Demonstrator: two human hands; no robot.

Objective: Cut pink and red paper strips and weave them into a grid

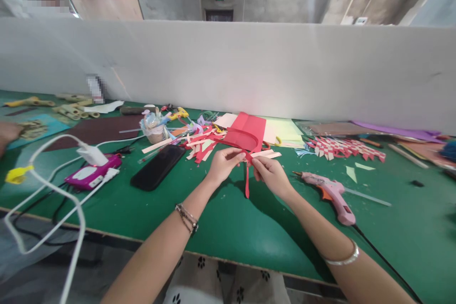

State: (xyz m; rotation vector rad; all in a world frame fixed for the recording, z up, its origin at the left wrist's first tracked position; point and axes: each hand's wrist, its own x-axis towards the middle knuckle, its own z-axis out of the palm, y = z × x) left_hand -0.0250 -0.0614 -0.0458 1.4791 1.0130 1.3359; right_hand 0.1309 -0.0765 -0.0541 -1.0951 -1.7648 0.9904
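Note:
Above the green table, my left hand [226,166] and my right hand [271,175] meet, both closed in a pinch. Between their fingertips they hold red paper strips [247,183]; one end hangs straight down and another part curves away behind the hands. Cream paper strips [269,154] stick out to the right beside my right hand's fingers. How the strips cross under the fingertips is partly hidden. Just behind lie red paper sheets [257,126]. A heap of cut red and cream strips [203,145] is left of them, and woven red-and-cream pieces [344,147] lie to the right.
A pink glue gun [329,192] with its cord lies right of my hands. At left are a black phone [158,167], a magenta power strip [93,173] and looping white cables. A pale partition [228,66] stands behind. Another person's hand [9,134] shows at the left edge.

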